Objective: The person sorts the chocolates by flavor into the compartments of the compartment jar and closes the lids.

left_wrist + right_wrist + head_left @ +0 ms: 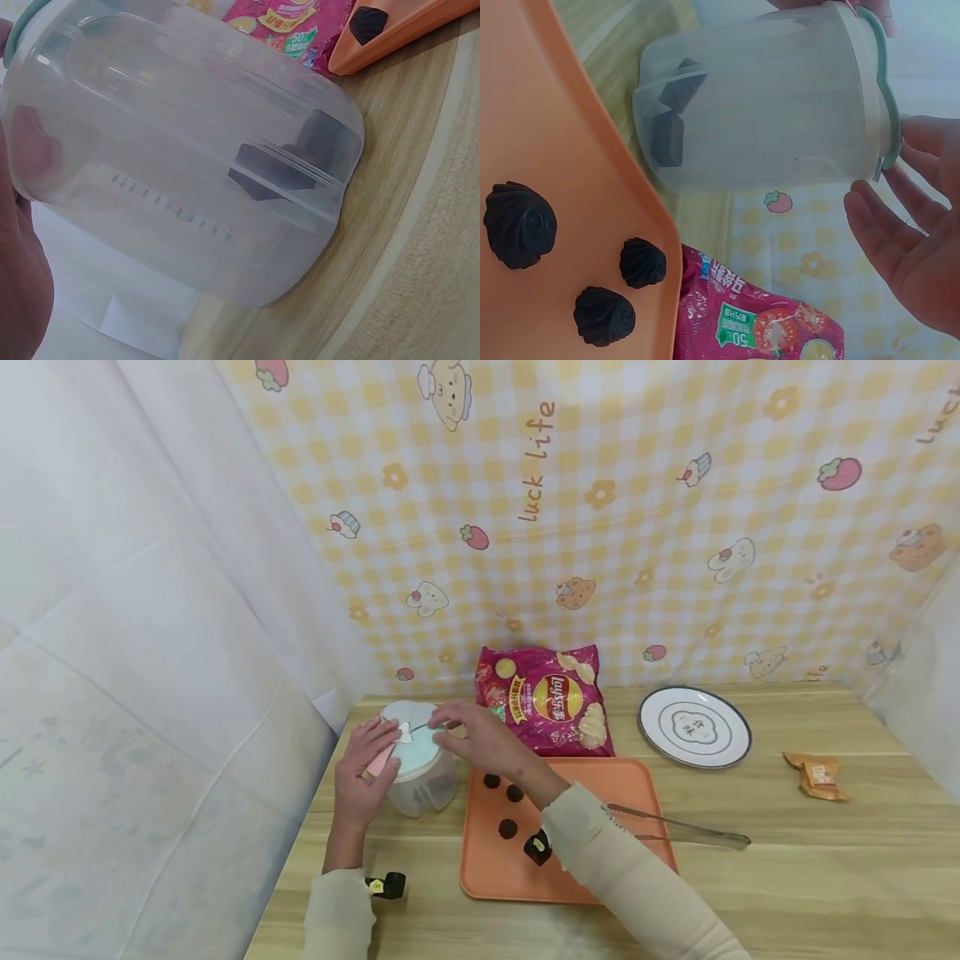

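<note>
A translucent plastic canister (423, 795) with a pale green lid (415, 760) stands at the table's left, two dark blocks (669, 139) lying in its bottom. My left hand (362, 770) holds it at the top left, fingers over the lid beside a pink flap and thumb at the rim. From the other side, my right hand (482, 740) pinches the lid's edge, thumb on top and fingertips under the rim. The lid sits on the canister; whether it is fully sealed cannot be seen.
An orange tray (480, 870) right of the canister bears several dark swirled pieces (604, 315) and the ends of metal tongs (708, 832). Behind it leans a magenta chip bag (543, 727). Farther right are a white plate (651, 720) and an orange-wrapped snack (819, 777).
</note>
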The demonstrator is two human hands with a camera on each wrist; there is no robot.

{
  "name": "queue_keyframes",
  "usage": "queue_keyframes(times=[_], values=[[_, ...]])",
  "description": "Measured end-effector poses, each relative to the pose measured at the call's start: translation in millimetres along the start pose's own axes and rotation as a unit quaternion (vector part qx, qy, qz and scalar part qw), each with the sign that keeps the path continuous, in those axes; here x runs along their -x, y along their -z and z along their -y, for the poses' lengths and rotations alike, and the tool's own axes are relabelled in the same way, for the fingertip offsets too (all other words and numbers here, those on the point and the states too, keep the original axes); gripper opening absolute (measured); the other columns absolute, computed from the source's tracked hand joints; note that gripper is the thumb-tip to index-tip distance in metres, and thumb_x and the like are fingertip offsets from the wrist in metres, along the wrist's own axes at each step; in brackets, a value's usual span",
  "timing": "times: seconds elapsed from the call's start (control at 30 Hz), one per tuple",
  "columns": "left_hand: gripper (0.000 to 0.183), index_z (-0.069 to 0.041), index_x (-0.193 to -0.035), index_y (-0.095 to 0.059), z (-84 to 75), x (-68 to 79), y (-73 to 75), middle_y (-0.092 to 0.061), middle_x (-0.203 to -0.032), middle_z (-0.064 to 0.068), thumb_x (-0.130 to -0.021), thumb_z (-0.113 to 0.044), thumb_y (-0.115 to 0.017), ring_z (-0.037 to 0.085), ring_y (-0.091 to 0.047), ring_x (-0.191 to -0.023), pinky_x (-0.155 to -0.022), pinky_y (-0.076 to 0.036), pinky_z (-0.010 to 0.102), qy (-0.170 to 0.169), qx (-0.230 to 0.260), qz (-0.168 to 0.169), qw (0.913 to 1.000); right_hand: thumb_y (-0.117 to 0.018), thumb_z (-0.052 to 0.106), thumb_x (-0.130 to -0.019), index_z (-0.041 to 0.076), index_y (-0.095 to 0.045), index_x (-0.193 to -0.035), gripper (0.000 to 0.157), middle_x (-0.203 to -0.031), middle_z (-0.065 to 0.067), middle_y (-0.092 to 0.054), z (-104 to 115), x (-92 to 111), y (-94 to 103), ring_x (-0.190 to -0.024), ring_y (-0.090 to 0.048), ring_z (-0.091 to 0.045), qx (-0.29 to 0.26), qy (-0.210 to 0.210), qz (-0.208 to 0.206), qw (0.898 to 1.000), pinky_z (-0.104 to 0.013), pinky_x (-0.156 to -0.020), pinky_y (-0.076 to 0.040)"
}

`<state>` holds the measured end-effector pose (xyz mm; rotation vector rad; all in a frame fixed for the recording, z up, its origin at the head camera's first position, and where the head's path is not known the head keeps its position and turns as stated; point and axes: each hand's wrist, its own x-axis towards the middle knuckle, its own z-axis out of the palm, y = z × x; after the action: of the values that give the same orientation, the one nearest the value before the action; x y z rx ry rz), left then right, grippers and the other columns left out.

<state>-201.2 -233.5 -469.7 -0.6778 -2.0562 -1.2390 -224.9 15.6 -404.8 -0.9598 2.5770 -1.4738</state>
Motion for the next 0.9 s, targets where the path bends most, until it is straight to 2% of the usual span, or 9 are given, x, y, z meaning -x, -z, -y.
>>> queue_keyframes(times=[0.07,0.17,0.33,0.43,0.53,0.63,0.77,0.87,0.9], values=[[0.036,0.002,-0.117,-0.075,-1.5,0.0,-0.5,-0.067,-0.130,0.020,-0.081,0.001,-0.073,0.042,-0.050,-0.135,-0.120,-0.017,0.062,0.003,-0.003,-0.001,1.0000,-0.067,0.020,-0.102,0.013,-0.071,-0.124,0.024,-0.141,-0.005,-0.060,-0.4,1.1,-0.5,-0.117,-0.062,-0.021,-0.006,-0.001,-0.002,1.000,-0.042,-0.097,-0.054],[0.035,0.006,-0.116,-0.073,-7.4,-1.4,-2.0,-0.066,-0.128,0.025,-0.080,0.005,-0.072,0.047,-0.049,-0.133,-0.118,-0.016,0.067,0.001,-0.005,-0.002,1.0000,-0.067,0.020,-0.102,0.013,-0.072,-0.124,0.023,-0.142,-0.005,-0.058,-1.3,2.9,-1.5,-0.120,-0.060,-0.022,-0.012,-0.005,-0.005,1.000,-0.046,-0.100,-0.052],[0.033,0.013,-0.112,-0.071,-30.3,-7.7,-1.5,-0.065,-0.124,0.033,-0.079,0.009,-0.069,0.056,-0.048,-0.128,-0.114,-0.015,0.073,0.000,0.004,-0.004,1.0000,-0.067,0.018,-0.102,0.012,-0.073,-0.123,0.022,-0.143,-0.006,-0.057,-0.2,4.0,-3.8,-0.122,-0.059,-0.023,-0.019,-0.004,-0.010,1.000,-0.048,-0.102,-0.050],[0.033,0.013,-0.113,-0.070,-40.5,-10.4,0.6,-0.064,-0.124,0.034,-0.080,0.009,-0.067,0.054,-0.048,-0.130,-0.115,-0.016,0.071,0.000,0.008,-0.004,1.0000,-0.067,0.015,-0.102,0.011,-0.073,-0.121,0.021,-0.141,-0.007,-0.058,2.7,4.1,-6.3,-0.124,-0.059,-0.023,-0.011,0.002,-0.016,1.000,-0.046,-0.100,-0.052],[0.033,0.012,-0.113,-0.070,-44.7,-11.3,3.1,-0.063,-0.125,0.034,-0.081,0.009,-0.068,0.054,-0.048,-0.130,-0.117,-0.017,0.068,0.004,0.009,0.001,1.0000,-0.066,0.014,-0.102,0.011,-0.074,-0.121,0.020,-0.139,-0.008,-0.060,7.2,4.8,-9.5,-0.126,-0.058,-0.024,0.020,0.009,-0.020,1.000,-0.041,-0.099,-0.053],[0.033,0.013,-0.113,-0.070,-45.6,-11.9,4.2,-0.063,-0.125,0.034,-0.080,0.010,-0.069,0.056,-0.047,-0.129,-0.120,-0.016,0.062,0.009,0.006,0.010,0.9999,-0.065,0.013,-0.102,0.011,-0.073,-0.121,0.020,-0.138,-0.008,-0.061,10.8,6.2,-11.0,-0.128,-0.058,-0.024,0.058,0.020,-0.024,0.998,-0.037,-0.102,-0.050],[0.034,0.003,-0.118,-0.073,-25.9,-6.1,1.9,-0.065,-0.132,0.022,-0.084,0.001,-0.073,0.046,-0.047,-0.135,-0.120,-0.019,0.055,0.015,-0.026,0.022,0.9993,-0.066,0.015,-0.102,0.010,-0.071,-0.125,0.024,-0.143,-0.008,-0.058,13.4,9.3,-12.0,-0.133,-0.054,-0.024,0.075,0.023,-0.017,0.997,-0.039,-0.108,-0.046],[0.033,-0.004,-0.121,-0.074,-13.0,-1.4,-1.3,-0.066,-0.135,0.013,-0.088,-0.009,-0.073,0.038,-0.048,-0.136,-0.118,-0.025,0.054,0.003,-0.067,0.019,0.9976,-0.067,0.018,-0.101,0.008,-0.069,-0.129,0.030,-0.149,-0.010,-0.053,17.6,11.1,-16.2,-0.136,-0.052,-0.026,0.090,0.036,-0.009,0.995,-0.039,-0.109,-0.045],[0.032,-0.003,-0.120,-0.075,-14.0,-1.2,-2.2,-0.066,-0.134,0.014,-0.089,-0.010,-0.072,0.038,-0.049,-0.135,-0.117,-0.027,0.054,-0.005,-0.076,0.015,0.9970,-0.068,0.019,-0.100,0.007,-0.068,-0.130,0.032,-0.150,-0.011,-0.053,19.4,11.5,-18.3,-0.137,-0.051,-0.027,0.100,0.042,-0.008,0.994,-0.039,-0.110,-0.044]])
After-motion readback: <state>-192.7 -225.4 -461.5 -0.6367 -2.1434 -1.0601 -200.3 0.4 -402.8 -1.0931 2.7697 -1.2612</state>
